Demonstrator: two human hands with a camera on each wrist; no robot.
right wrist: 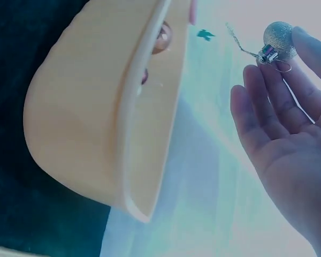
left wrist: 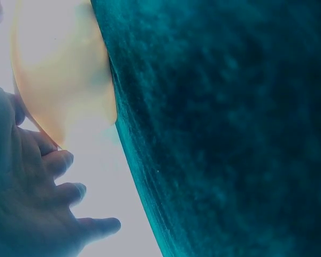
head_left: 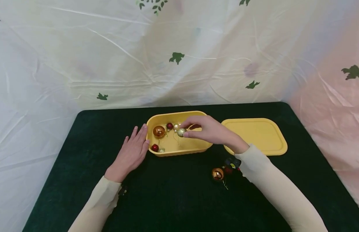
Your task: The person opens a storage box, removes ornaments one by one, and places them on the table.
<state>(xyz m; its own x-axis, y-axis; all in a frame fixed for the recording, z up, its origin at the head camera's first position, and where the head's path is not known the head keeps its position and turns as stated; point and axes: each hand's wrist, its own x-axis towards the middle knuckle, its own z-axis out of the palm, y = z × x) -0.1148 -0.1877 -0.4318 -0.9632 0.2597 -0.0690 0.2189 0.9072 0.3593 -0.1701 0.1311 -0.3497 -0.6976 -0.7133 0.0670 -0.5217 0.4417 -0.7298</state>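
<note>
Fingers of the right hand (head_left: 211,131) are pinching a small, glittery gold ball ornament (head_left: 181,132) over a yellow box with rounded corners (head_left: 194,146) in the head view; the left hand (head_left: 130,154) is resting spread fingers at its nine-o'clock end. A flat yellow lid (head_left: 255,135) is lying at three o'clock, a shiny copper ball (head_left: 218,174) near half past four. In the left wrist view, fingers are fanning beside the box's rim. In the right wrist view, the ornament's metallic string (right wrist: 238,42) is trailing toward nine o'clock.

Left sleeve (head_left: 93,206) and right sleeve (head_left: 279,185) are plain cream, full-length, wavy at the ends, black unit (head_left: 229,161) with yellow mark (head_left: 233,166) by the right one.
</note>
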